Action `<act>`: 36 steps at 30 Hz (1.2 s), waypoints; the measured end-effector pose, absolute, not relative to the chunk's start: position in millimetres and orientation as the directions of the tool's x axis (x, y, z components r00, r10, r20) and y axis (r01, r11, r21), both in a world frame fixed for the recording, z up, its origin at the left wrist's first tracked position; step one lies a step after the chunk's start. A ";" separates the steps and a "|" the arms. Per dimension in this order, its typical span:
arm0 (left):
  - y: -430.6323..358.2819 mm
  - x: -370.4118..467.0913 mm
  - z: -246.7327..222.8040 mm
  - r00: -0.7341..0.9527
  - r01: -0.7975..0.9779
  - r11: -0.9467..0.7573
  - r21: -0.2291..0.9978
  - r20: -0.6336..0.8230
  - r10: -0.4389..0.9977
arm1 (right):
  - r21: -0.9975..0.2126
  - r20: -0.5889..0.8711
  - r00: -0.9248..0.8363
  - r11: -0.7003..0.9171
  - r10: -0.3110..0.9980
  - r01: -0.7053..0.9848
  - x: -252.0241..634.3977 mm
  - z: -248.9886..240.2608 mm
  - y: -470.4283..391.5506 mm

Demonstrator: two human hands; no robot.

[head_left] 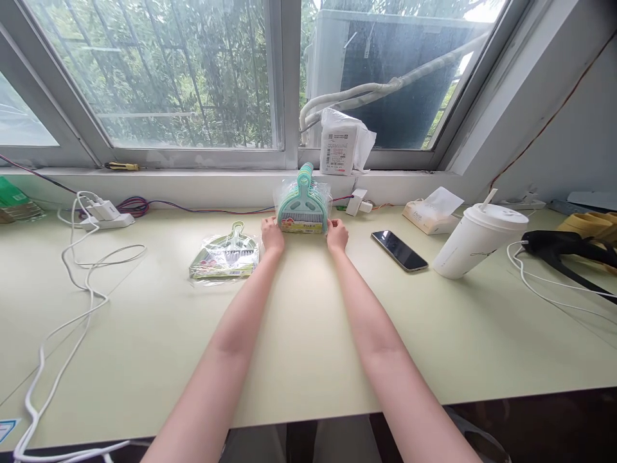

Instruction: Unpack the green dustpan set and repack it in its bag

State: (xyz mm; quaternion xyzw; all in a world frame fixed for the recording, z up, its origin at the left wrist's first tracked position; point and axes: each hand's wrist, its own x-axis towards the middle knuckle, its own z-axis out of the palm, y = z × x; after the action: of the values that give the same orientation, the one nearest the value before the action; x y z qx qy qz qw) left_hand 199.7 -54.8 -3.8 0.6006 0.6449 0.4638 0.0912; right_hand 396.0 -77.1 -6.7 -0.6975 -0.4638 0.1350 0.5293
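At the back of the table, against the sill, a stack of wrapped dustpan and brush sets [303, 204] stands upright, teal handles on top and a printed label along the bottom. My left hand [272, 235] is closed at its lower left corner. On the lower right corner my right hand [337, 236] is closed in the same way. The fingertips of both hands are partly hidden. Left of my left forearm, another dustpan and brush set [226, 255] in clear plastic lies flat on the table, its green handle pointing away from me.
Right of my hands are a phone [399, 251], a tissue pack [430, 213] and a tilted-looking white cup [477, 241] with a straw. A white package [340, 149] sits on the sill. White cables [89, 296] trail along the left, near a power strip [108, 218].
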 end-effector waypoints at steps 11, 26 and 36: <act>-64.0 195.4 5.2 -0.279 0.708 -0.011 0.706 0.294 0.914 | -0.861 0.235 0.536 -0.082 0.811 0.503 396.5 -7.8 -78.6; -65.8 196.2 6.3 -0.297 0.718 -0.008 0.696 0.318 0.900 | -0.894 0.329 0.547 0.068 0.770 0.443 394.3 -9.0 -78.4; -64.8 195.7 5.8 -0.288 0.731 0.012 0.682 0.292 0.912 | -0.890 0.421 0.501 0.238 0.756 0.389 399.7 -21.7 -64.0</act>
State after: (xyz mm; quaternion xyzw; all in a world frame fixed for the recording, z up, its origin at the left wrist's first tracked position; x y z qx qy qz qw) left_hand 195.7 -64.8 5.8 0.5853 0.7019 0.3888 0.1163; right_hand 399.7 -64.0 -21.7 -0.5994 -0.4775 0.1469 0.6254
